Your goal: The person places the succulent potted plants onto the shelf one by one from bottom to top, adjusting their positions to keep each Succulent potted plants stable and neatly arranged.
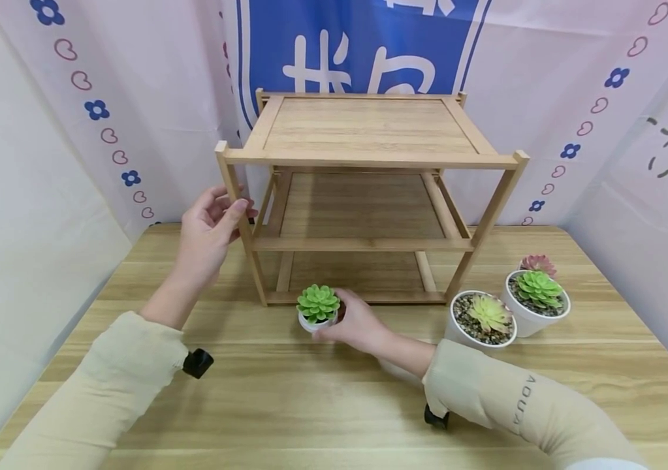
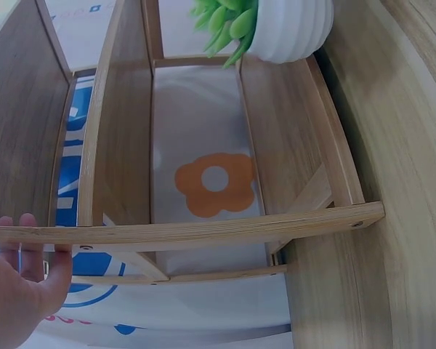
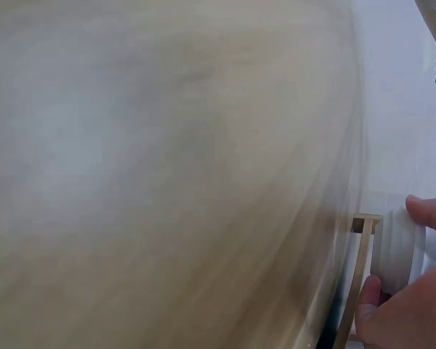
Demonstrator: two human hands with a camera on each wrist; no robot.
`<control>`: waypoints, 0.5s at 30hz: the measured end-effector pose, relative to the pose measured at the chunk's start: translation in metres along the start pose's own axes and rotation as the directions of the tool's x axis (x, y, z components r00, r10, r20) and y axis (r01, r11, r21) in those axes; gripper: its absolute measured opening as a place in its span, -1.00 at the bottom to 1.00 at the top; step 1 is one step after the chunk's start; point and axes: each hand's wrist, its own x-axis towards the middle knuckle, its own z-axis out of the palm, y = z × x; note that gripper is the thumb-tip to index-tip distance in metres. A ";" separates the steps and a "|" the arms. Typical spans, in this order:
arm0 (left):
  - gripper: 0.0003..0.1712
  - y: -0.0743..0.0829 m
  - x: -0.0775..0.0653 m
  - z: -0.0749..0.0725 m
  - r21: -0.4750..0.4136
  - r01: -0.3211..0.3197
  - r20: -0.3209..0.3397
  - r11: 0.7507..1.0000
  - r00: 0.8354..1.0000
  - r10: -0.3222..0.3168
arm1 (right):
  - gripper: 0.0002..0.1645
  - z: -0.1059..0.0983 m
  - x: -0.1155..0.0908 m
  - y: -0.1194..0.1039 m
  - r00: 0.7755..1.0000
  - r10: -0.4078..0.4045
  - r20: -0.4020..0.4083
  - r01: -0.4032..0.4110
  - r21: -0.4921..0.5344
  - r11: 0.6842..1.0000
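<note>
Okay, plant-handling step, I'd judge: my right hand (image 1: pixel 362 324) pinches the plant (image 1: pixel 318 302) by its pot (image 1: pixel 311 325), thumb and fingers on either side, just before the rack (image 1: pixel 363 244); my left hand (image 1: pixel 209 225) grips its front post (image 1: pixel 251 254). Next move likely calls for keeping the pot level, clear of wood.

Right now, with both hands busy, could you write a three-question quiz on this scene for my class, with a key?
1. True or false: the left hand holds a post of the wooden rack.

2. What does the right hand hold?
A. A spoon
B. A potted green succulent
C. A pair of scissors

3. In the head view, how many other succulents stand right of the rack?

Key: 1. True. 2. B. 3. Three.
</note>
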 end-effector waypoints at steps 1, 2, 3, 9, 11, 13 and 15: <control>-0.68 0.000 0.000 0.000 -0.008 0.000 0.001 1.000 1.000 0.000 | 0.02 0.000 0.001 -0.001 1.000 0.001 -0.001 -0.001 -0.002 1.000; -0.69 0.000 0.000 0.000 -0.014 0.000 0.001 1.000 1.000 0.000 | 0.02 0.000 0.002 -0.003 1.000 0.004 0.000 -0.004 0.003 1.000; -0.71 0.000 0.000 -0.001 -0.017 -0.002 -0.001 1.000 1.000 0.002 | 0.02 0.000 0.002 -0.004 1.000 0.006 -0.001 -0.006 0.004 1.000; -0.72 -0.001 0.001 -0.002 -0.028 -0.015 0.005 0.999 1.000 0.015 | -0.02 0.001 0.006 -0.009 1.000 0.000 -0.002 0.000 0.029 1.000; -0.72 -0.001 0.001 -0.003 -0.031 -0.015 0.008 0.999 1.000 0.015 | -0.03 0.001 0.008 -0.009 1.000 -0.005 -0.007 0.005 0.027 1.000; -0.71 -0.001 0.001 -0.003 -0.029 -0.012 0.013 1.000 1.000 0.012 | -0.03 0.001 0.009 -0.010 1.000 -0.003 -0.009 0.003 0.028 1.000; -0.71 -0.001 0.001 -0.003 -0.027 -0.006 0.016 1.000 1.000 0.007 | -0.02 0.002 0.010 -0.011 1.000 -0.005 -0.011 0.005 0.027 1.000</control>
